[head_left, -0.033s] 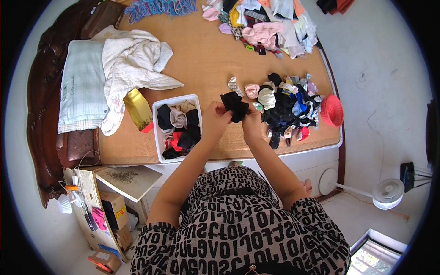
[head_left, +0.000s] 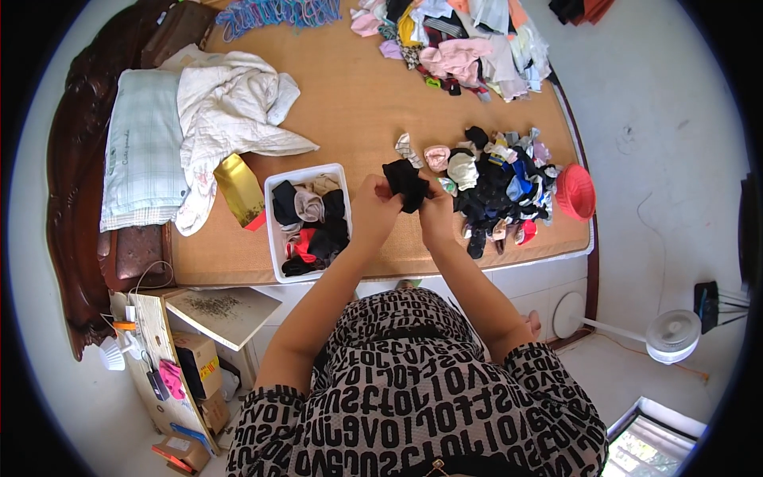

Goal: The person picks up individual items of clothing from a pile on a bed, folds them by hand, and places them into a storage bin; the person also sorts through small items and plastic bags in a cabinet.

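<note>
Above the near part of the bed, a bunched black sock (head_left: 405, 187) is held between both hands. My left hand (head_left: 375, 208) pinches its left side, and my right hand (head_left: 436, 213) grips its right side with fingers closed. To the left stands a white plastic bin (head_left: 274, 230) with rolled black, grey, beige and red socks inside. A loose heap of socks (head_left: 485, 195), mostly black with some white, blue and pink, lies to the right of my right hand. A pale pink rolled piece (head_left: 436, 157) and a checked white piece (head_left: 405, 149) lie just beyond the hands.
A red basket (head_left: 575, 193) sits at the bed's right edge. A gold box (head_left: 238, 191), a white quilt (head_left: 230, 103) and a pillow (head_left: 143, 151) are on the left. Far back lie a clothes pile (head_left: 469, 56) and blue hangers (head_left: 278, 16). A fan (head_left: 672, 336) stands right.
</note>
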Demonstrator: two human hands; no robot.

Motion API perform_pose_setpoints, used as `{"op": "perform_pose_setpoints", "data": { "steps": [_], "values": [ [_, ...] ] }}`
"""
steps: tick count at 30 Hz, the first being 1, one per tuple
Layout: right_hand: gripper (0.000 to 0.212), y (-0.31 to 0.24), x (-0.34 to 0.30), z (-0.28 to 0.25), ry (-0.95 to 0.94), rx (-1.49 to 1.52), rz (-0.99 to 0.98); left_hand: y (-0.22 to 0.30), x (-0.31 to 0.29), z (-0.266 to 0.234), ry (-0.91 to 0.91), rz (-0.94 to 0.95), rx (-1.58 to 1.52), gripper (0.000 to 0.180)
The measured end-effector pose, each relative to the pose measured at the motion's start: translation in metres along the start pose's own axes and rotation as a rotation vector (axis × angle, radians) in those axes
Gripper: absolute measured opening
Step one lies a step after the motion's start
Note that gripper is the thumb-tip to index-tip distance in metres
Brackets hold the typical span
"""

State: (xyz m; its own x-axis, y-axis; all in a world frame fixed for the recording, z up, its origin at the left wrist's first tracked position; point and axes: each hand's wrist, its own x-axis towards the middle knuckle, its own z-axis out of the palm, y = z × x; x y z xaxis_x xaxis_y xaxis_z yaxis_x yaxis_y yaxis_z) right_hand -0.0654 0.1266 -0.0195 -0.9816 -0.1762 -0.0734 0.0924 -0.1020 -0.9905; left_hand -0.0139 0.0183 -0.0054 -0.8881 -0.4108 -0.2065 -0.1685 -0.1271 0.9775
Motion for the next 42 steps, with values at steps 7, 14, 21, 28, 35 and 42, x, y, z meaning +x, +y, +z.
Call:
{"op": "perform_pose_setpoints", "data": {
  "steps": [7,14,21,28,35,42],
  "values": [
    [0.044,-0.014,-0.016,0.003,-0.159,0.239,0.149,0.004,-0.005,-0.001,0.258,0.199,0.463,0.041],
    [0.055,-0.004,-0.012,0.002,-0.157,-0.272,0.036,-0.002,-0.005,-0.005,0.200,0.524,0.572,0.030],
    [0.052,-0.009,-0.010,-0.008,-0.108,-0.536,-0.124,-0.004,-0.006,-0.005,0.087,0.346,0.412,0.024],
    [0.024,0.009,-0.007,-0.010,0.008,-0.439,0.166,-0.025,0.007,-0.019,-0.133,-0.226,-0.888,0.025],
    [0.027,0.010,-0.003,-0.004,0.092,0.239,0.496,-0.002,-0.004,-0.015,-0.164,-0.229,-0.979,0.030],
    [0.032,0.037,-0.009,-0.003,-0.010,0.610,0.812,-0.020,0.000,-0.014,-0.055,-0.117,-0.299,0.019]
  ]
}}
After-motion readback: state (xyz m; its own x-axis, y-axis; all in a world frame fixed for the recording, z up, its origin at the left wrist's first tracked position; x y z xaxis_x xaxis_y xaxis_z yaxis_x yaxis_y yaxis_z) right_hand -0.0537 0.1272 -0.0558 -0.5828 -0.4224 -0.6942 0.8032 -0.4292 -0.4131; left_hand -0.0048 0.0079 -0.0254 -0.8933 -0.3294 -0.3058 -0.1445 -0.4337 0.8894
